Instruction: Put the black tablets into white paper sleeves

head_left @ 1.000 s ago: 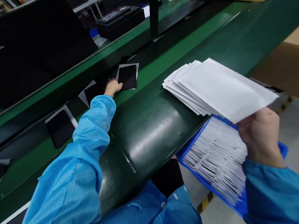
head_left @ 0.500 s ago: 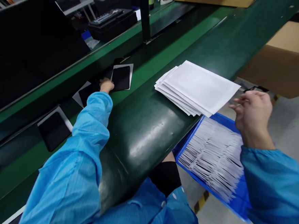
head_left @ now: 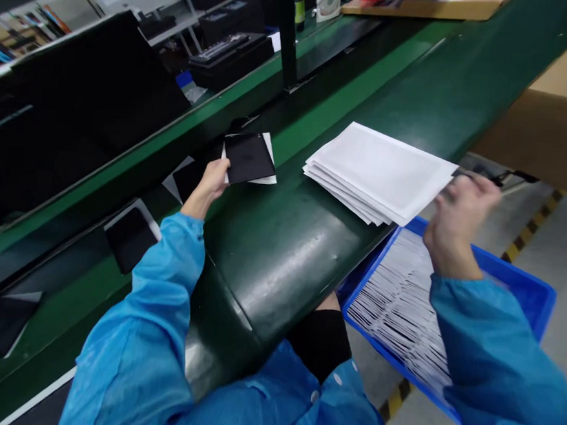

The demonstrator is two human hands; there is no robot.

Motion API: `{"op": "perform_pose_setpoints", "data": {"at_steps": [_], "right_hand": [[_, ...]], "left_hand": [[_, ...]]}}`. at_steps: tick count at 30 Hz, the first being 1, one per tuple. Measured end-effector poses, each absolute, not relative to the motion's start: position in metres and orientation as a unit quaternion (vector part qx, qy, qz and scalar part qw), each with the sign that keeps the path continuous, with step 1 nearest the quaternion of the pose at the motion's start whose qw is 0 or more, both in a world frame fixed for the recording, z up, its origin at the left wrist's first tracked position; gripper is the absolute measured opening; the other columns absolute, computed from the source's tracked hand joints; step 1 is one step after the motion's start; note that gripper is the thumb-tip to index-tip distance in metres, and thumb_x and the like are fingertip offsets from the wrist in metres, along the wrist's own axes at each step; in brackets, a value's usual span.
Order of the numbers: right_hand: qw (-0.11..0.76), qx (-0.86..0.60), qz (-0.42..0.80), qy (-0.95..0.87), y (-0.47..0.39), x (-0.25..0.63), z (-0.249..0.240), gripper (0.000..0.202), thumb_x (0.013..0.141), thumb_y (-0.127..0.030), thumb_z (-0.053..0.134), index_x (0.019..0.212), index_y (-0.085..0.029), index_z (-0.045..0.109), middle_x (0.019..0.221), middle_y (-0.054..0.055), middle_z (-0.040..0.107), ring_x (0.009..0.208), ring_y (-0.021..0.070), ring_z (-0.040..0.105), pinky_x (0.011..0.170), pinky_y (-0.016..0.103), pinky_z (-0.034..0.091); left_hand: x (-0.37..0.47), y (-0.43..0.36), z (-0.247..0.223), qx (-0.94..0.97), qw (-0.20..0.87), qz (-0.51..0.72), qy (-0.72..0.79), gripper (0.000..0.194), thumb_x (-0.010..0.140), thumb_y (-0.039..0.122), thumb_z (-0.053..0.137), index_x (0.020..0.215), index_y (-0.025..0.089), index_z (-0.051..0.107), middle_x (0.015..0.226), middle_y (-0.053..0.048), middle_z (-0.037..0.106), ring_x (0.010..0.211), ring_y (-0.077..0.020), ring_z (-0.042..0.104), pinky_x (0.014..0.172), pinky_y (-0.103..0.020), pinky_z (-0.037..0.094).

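My left hand (head_left: 214,180) is closed on the left edge of a black flat panel (head_left: 249,158), about tablet size. A white flat piece (head_left: 269,178) shows from under it; I cannot tell if the hand grips that as well. My right hand (head_left: 462,215), smeared by motion, has its fingers curled at the right corner of a stack of white envelopes (head_left: 381,171). Whether it pinches the top one is unclear. Below that hand, a blue crate (head_left: 533,288) holds many white flat pieces (head_left: 404,298) packed in rows.
More black panels on white pieces lie along the green channel at left, one (head_left: 131,234) near my left forearm. A dark post (head_left: 286,44) rises behind the green bench (head_left: 270,257). A cardboard box (head_left: 555,134) stands at right, and a wooden board (head_left: 424,7) lies far back.
My left hand has taken hold of the black panel, turning it and shifting right. My right hand has moved left to the stack's corner, its fingers more curled. The view has shifted slightly.
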State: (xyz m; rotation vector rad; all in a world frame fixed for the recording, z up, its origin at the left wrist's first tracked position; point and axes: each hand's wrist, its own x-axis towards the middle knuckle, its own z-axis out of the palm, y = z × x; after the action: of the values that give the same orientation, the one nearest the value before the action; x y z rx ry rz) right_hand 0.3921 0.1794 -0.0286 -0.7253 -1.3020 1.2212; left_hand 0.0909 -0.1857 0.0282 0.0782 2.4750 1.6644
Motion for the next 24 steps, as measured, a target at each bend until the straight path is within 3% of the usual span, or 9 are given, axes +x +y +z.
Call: {"op": "perform_pose_setpoints", "data": {"at_steps": [2, 3, 5, 7, 9, 13, 18, 24], "right_hand": [[0.662, -0.301, 0.522, -0.446, 0.137, 0.415, -0.028, 0.019, 0.084, -0.016, 0.061, 0.095, -0.025, 0.049, 0.090, -0.003, 0.055, 0.072, 0.0101, 0.060, 0.062, 0.023, 0.043], [0.649, -0.268, 0.559, -0.441, 0.107, 0.426, -0.025, 0.016, 0.083, -0.020, 0.063, 0.090, -0.025, 0.051, 0.080, -0.006, 0.052, 0.062, 0.0095, 0.054, 0.057, 0.022, 0.042], [0.488, -0.239, 0.687, -0.483, 0.038, 0.445, -0.021, 0.019, 0.084, -0.031, 0.071, 0.084, -0.024, 0.053, 0.069, -0.006, 0.053, 0.054, 0.0107, 0.053, 0.052, 0.023, 0.044], [0.246, -0.209, 0.793, -0.517, -0.029, 0.455, -0.018, 0.028, 0.089, -0.047, 0.073, 0.097, -0.024, 0.060, 0.084, 0.000, 0.066, 0.061, 0.0135, 0.064, 0.054, 0.027, 0.052], [0.115, -0.160, 0.840, -0.506, -0.077, 0.457, -0.019, 0.046, 0.083, -0.053, 0.081, 0.114, -0.027, 0.058, 0.096, 0.001, 0.068, 0.066, 0.0169, 0.070, 0.054, 0.031, 0.057], [0.116, -0.192, 0.844, -0.487, -0.117, 0.453, -0.028, 0.055, 0.079, -0.041, 0.087, 0.117, -0.031, 0.048, 0.088, -0.008, 0.058, 0.058, 0.0122, 0.066, 0.052, 0.027, 0.057], [0.085, -0.209, 0.846, -0.483, -0.132, 0.466, -0.030, 0.047, 0.078, -0.040, 0.087, 0.108, -0.029, 0.051, 0.089, -0.007, 0.064, 0.050, 0.0077, 0.056, 0.042, 0.021, 0.048], [0.004, -0.227, 0.843, -0.488, -0.138, 0.488, -0.023, 0.043, 0.079, -0.046, 0.083, 0.112, -0.023, 0.067, 0.075, -0.005, 0.064, 0.040, 0.0080, 0.052, 0.033, 0.021, 0.037]], "left_hand": [[0.139, -0.210, 0.025, 0.019, 0.087, 0.647, 0.758, 0.019, 0.079, 0.032, 0.065, 0.091, 0.017, 0.062, 0.073, -0.002, 0.065, 0.075, -0.0214, 0.070, 0.070, -0.031, 0.062], [0.167, -0.222, 0.022, 0.029, 0.093, 0.672, 0.734, 0.025, 0.077, 0.034, 0.067, 0.096, 0.018, 0.064, 0.078, -0.003, 0.068, 0.079, -0.0214, 0.071, 0.072, -0.031, 0.062], [0.225, -0.244, 0.014, 0.047, 0.114, 0.707, 0.696, 0.041, 0.075, 0.038, 0.072, 0.110, 0.018, 0.066, 0.092, -0.004, 0.074, 0.088, -0.0226, 0.073, 0.078, -0.032, 0.063], [0.278, -0.260, 0.004, 0.054, 0.129, 0.714, 0.686, 0.052, 0.077, 0.045, 0.077, 0.121, 0.020, 0.064, 0.103, -0.006, 0.076, 0.094, -0.0229, 0.074, 0.082, -0.033, 0.063], [0.322, -0.272, -0.004, 0.059, 0.128, 0.705, 0.695, 0.055, 0.081, 0.050, 0.079, 0.124, 0.021, 0.063, 0.113, -0.007, 0.076, 0.101, -0.0224, 0.074, 0.088, -0.033, 0.063], [0.379, -0.299, -0.014, 0.046, 0.137, 0.689, 0.710, 0.058, 0.080, 0.056, 0.085, 0.122, 0.022, 0.063, 0.119, -0.008, 0.076, 0.105, -0.0219, 0.075, 0.090, -0.032, 0.063], [0.420, -0.327, -0.015, 0.012, 0.163, 0.701, 0.694, 0.060, 0.075, 0.058, 0.090, 0.115, 0.021, 0.065, 0.110, -0.009, 0.079, 0.102, -0.0243, 0.077, 0.087, -0.035, 0.065], [0.432, -0.349, -0.014, -0.008, 0.175, 0.691, 0.701, 0.055, 0.071, 0.050, 0.094, 0.104, 0.021, 0.060, 0.078, -0.001, 0.074, 0.058, -0.0150, 0.069, 0.054, -0.026, 0.059]]}}
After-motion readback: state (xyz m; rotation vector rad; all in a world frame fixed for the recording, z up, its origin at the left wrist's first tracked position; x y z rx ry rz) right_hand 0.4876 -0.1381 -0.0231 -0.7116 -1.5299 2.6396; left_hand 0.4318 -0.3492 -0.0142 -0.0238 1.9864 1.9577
